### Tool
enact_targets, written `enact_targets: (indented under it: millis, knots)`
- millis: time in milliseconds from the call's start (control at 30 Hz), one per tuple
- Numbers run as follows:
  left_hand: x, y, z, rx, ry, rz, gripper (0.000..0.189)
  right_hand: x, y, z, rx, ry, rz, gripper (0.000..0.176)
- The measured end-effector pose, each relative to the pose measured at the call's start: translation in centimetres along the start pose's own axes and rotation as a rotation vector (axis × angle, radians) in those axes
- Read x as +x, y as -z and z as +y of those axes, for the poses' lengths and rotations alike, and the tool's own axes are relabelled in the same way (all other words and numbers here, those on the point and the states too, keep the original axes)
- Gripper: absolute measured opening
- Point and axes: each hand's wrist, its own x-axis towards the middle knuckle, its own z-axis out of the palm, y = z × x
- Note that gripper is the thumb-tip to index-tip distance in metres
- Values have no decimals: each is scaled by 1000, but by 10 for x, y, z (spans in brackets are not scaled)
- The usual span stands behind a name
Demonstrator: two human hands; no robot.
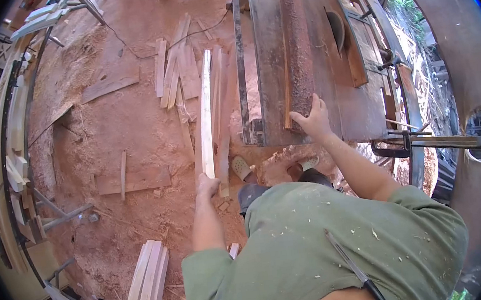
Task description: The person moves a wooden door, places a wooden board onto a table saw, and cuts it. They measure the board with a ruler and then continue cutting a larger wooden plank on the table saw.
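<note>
My left hand [206,184] grips the near end of a long pale wood strip [206,109] that reaches away from me over the sawdust-covered ground. My right hand [313,120] presses on the near end of a rough, bark-edged plank [295,44] lying lengthwise on the metal saw table [342,110]. The plank lies to the left of the round saw blade [336,30], which stands up through the table.
Offcut strips [176,69] and boards [132,180] lie scattered on the red sawdust floor. A stack of pale slats [145,289] leans at lower left. A clamp [393,148] grips the table's near edge. Timber racks [16,167] line the left side. My sandalled feet [242,167] stand by the table.
</note>
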Motion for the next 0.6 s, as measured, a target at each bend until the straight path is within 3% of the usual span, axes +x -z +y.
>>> enact_targets:
  millis: [33,67,133,200,433,500,533,600]
  knots:
    - [17,-8,-21,143,-60,72,50,3,-6,1,92,-73,-75,111]
    - [26,-11,-37,287,-123,141,50,1,-9,-6,85,-77,-87,111]
    - [20,-9,-45,270,-76,95,47,-6,-9,-27,-40,-173,-62,118]
    - [9,-11,-48,457,-81,305,43,-5,-7,-30,-49,-196,-86,119]
    - [15,-21,-56,451,4,323,46,-2,-10,-27,-41,-177,-68,120]
    - [17,-33,-56,367,-75,569,46,-3,-9,-30,-51,-206,-72,120]
    - [22,-35,-55,372,-110,575,46,-2,-7,-32,-59,-219,-87,120]
    - [37,-38,-67,180,-86,348,59,-2,-9,-25,-28,-203,-50,118]
